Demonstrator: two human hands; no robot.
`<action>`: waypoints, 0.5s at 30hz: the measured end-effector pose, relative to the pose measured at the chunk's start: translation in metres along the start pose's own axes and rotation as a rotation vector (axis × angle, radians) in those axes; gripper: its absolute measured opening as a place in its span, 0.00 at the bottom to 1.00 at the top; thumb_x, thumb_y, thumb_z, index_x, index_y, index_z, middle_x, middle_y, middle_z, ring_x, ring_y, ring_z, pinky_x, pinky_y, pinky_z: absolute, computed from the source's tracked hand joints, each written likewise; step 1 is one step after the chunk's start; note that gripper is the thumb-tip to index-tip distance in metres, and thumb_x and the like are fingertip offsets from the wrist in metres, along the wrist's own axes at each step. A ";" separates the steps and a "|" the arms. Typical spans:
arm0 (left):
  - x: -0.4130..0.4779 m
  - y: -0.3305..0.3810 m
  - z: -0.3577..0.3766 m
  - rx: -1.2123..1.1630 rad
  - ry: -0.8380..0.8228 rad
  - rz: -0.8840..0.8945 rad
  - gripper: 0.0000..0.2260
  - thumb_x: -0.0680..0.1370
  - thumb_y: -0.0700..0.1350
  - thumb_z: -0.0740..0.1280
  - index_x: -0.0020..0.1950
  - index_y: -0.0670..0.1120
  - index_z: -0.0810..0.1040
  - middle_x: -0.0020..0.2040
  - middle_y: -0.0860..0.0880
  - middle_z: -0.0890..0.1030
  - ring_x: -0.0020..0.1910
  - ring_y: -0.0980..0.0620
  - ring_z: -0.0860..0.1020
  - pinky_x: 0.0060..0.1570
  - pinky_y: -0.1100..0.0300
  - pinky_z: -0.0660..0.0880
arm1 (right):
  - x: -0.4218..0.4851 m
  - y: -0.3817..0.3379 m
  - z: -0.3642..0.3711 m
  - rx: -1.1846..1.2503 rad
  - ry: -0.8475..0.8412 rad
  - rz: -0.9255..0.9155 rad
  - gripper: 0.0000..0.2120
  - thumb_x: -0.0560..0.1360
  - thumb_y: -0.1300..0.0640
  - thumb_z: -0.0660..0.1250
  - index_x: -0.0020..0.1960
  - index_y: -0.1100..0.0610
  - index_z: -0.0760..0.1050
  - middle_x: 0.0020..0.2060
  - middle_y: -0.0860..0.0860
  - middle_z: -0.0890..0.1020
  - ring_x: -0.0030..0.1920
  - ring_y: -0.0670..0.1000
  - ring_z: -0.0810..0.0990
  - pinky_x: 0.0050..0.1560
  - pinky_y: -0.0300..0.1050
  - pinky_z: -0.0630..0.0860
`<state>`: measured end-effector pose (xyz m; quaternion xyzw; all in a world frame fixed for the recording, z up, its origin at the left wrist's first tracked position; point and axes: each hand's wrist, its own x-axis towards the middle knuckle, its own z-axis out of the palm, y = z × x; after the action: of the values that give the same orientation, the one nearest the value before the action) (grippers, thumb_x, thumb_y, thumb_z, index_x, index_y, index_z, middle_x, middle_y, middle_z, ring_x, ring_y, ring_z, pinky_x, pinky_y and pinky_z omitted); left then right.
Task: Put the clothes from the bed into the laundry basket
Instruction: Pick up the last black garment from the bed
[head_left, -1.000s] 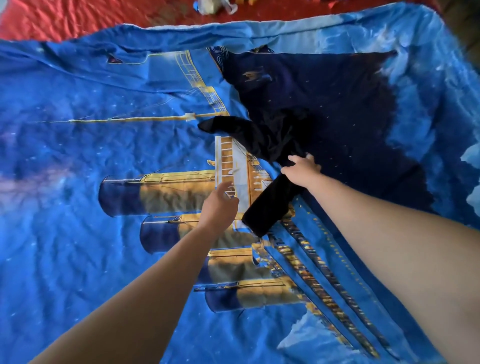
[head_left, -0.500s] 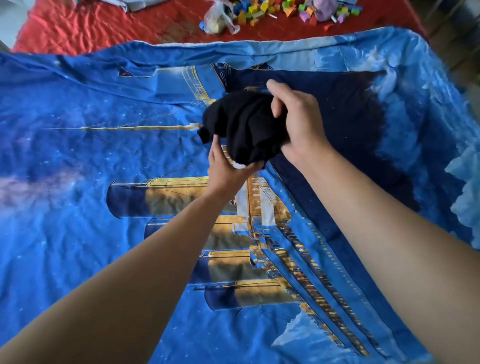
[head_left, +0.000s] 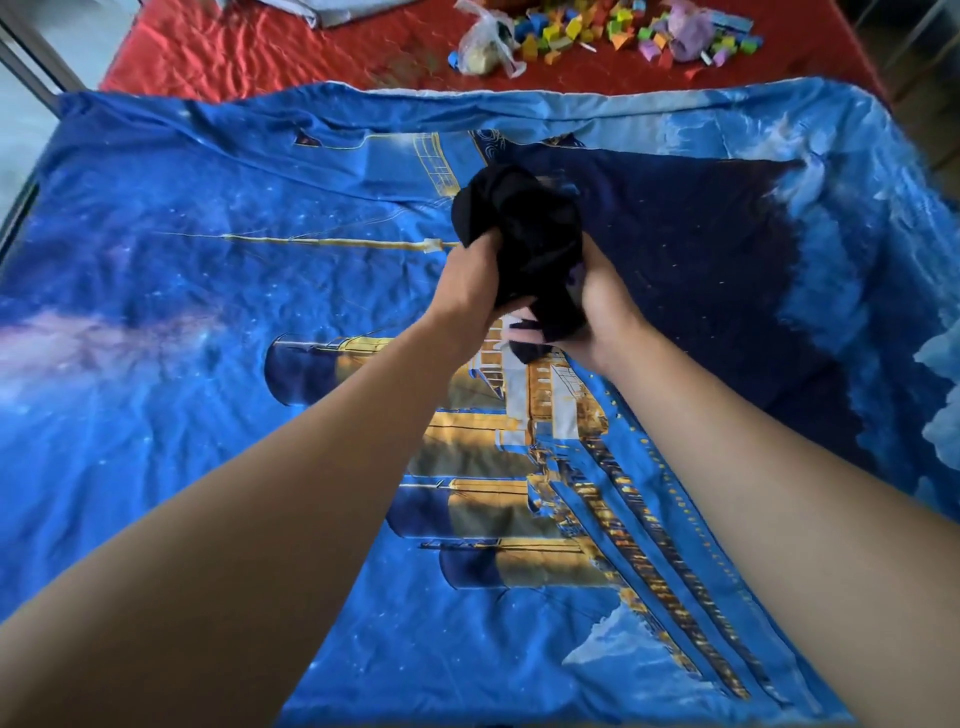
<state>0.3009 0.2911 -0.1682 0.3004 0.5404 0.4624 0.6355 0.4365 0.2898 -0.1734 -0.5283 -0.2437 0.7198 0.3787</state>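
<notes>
No readable text, labels or numbers; bedsheet (head_left: 156, 415) print perhaps too blurred.

I see a black garment (head_left: 524, 234) over a bright blue bedspread (head_left: 156, 415) printed with a gold-lit ship and starry sky, beyond it a red sheet (head_left: 249, 47) strewn with what look like multicoloured blocks (head_left: 587, 28).
</notes>
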 end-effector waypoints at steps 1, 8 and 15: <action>-0.003 -0.001 -0.011 0.109 0.025 0.054 0.13 0.75 0.47 0.62 0.56 0.48 0.82 0.52 0.45 0.87 0.52 0.47 0.85 0.50 0.50 0.83 | 0.000 0.007 0.011 0.084 -0.030 -0.013 0.30 0.73 0.37 0.68 0.67 0.56 0.78 0.59 0.60 0.83 0.53 0.61 0.84 0.54 0.64 0.81; -0.045 0.002 -0.121 0.166 0.163 0.084 0.08 0.67 0.45 0.63 0.42 0.51 0.80 0.33 0.56 0.80 0.34 0.56 0.77 0.38 0.59 0.76 | -0.009 0.057 0.122 -0.138 0.007 -0.175 0.12 0.76 0.60 0.63 0.55 0.65 0.78 0.48 0.62 0.78 0.49 0.59 0.76 0.52 0.58 0.74; -0.125 -0.001 -0.273 0.127 0.435 0.130 0.07 0.66 0.43 0.62 0.40 0.48 0.79 0.31 0.53 0.79 0.32 0.54 0.76 0.38 0.59 0.75 | -0.042 0.143 0.262 -0.289 -0.167 -0.057 0.17 0.77 0.60 0.62 0.58 0.74 0.75 0.49 0.70 0.80 0.47 0.64 0.80 0.53 0.70 0.80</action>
<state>0.0392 0.1446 -0.1818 0.2670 0.6723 0.5214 0.4528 0.1541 0.1834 -0.1718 -0.5085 -0.3904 0.7075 0.2974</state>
